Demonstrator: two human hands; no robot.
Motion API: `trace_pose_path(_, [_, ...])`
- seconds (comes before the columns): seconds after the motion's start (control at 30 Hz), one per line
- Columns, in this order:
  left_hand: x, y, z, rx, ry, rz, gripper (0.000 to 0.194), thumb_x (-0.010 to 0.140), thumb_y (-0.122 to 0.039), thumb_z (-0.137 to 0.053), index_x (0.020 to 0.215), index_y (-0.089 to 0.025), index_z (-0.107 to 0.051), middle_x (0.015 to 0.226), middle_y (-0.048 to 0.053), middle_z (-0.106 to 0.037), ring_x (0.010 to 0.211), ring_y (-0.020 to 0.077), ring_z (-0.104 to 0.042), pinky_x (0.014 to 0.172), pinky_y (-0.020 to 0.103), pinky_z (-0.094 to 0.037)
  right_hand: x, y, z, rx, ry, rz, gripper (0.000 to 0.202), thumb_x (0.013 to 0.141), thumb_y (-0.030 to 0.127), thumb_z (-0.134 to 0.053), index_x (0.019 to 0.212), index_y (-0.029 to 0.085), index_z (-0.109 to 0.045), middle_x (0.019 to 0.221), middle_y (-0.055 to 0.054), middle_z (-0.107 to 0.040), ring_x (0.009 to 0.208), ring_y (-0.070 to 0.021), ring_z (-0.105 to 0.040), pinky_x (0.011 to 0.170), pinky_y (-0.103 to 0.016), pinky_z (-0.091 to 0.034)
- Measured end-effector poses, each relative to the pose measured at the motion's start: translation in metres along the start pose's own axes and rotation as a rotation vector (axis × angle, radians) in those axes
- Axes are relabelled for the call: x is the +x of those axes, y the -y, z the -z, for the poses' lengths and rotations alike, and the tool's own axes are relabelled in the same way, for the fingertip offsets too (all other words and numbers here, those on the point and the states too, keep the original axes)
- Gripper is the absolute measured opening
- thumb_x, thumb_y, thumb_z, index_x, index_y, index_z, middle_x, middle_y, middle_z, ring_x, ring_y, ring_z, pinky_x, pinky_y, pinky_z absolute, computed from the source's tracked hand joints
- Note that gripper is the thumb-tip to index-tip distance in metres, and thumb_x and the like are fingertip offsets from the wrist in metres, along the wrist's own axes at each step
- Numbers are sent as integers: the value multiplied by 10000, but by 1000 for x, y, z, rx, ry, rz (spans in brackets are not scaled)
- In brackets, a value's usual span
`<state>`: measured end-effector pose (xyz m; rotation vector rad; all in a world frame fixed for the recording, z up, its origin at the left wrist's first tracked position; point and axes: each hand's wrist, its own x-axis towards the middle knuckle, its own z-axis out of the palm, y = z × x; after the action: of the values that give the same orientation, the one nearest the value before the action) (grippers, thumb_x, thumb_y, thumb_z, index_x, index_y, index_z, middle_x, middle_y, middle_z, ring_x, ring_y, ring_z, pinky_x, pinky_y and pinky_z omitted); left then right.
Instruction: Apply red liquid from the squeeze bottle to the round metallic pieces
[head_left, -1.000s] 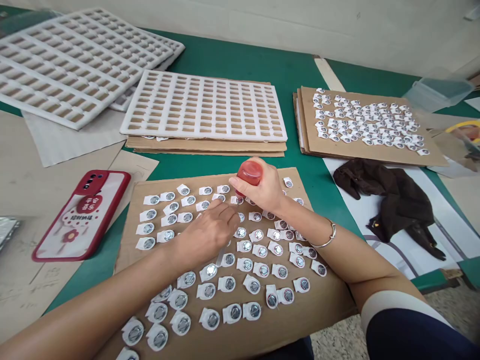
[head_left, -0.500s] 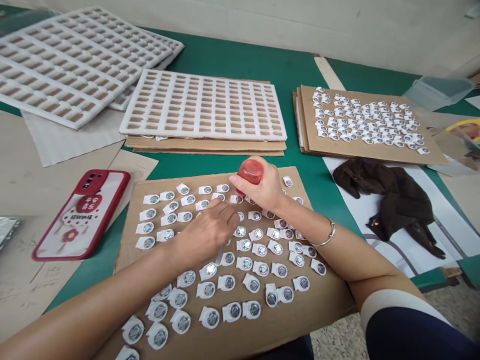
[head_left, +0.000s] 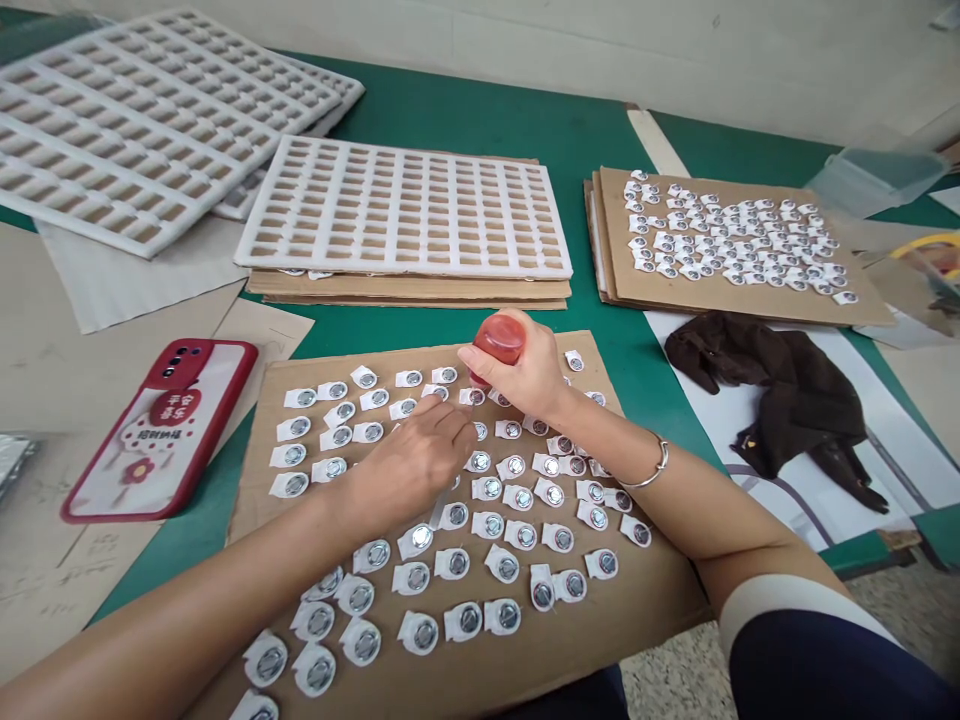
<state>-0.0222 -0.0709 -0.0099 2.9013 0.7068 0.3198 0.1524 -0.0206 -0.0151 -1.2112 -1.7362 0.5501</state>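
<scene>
Right hand (head_left: 529, 372) gripping a red bottle (head_left: 498, 342) above white-tabbed metal discs (head_left: 420, 632).
Its fingers wrap the bottle; the left hand (head_left: 426, 450) curls just beside, whether holding anything I cannot tell. The discs lie spread on a cardboard sheet (head_left: 637, 635) over the counter (head_left: 375, 325).

Cardboard sheet (head_left: 600, 640) at near edge of green desk (head_left: 450, 100), bearing loose rows of white-tabbed metal discs (head_left: 504, 617). Above the sheet, right-hand grip (head_left: 519, 372) wrapped round a red round-ended object (head_left: 499, 339); left-hand grip (head_left: 429, 450) low over the discs, fingers curled, contents hidden. Left of sheet: red-cased smartphone (head_left: 161, 440). Beyond it: slotted white foam tray (head_left: 405, 268) on stacked cardboard. Right of it: crumpled dark-brown cloth (head_left: 810, 400). Beyond, to its right: second disc-covered cardboard (head_left: 697, 295).
</scene>
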Motion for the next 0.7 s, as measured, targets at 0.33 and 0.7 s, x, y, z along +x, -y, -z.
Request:
trace_pose_path(0.33, [0,-1,3,-42,40,35,236,793,41,-368,824,-87,-563,841,110,-579,850,207,-549,774,412,-469,0,0,1,-26,2,-11,315,712,495,-622,742,209,-494,649,19,-551,579,-112,-482,604,-284,-450])
trace_pose_path(0.7, [-1,1,-1,-31,33,38,245,845,3,-346,863,-85,-575,843,106,-571,831,200,-515,806,423,-446,-1,0,2,-74,-38,15,315,686,491,-649,752,217,-508,672,17,-575,596,-121,-501,598,-289,-449])
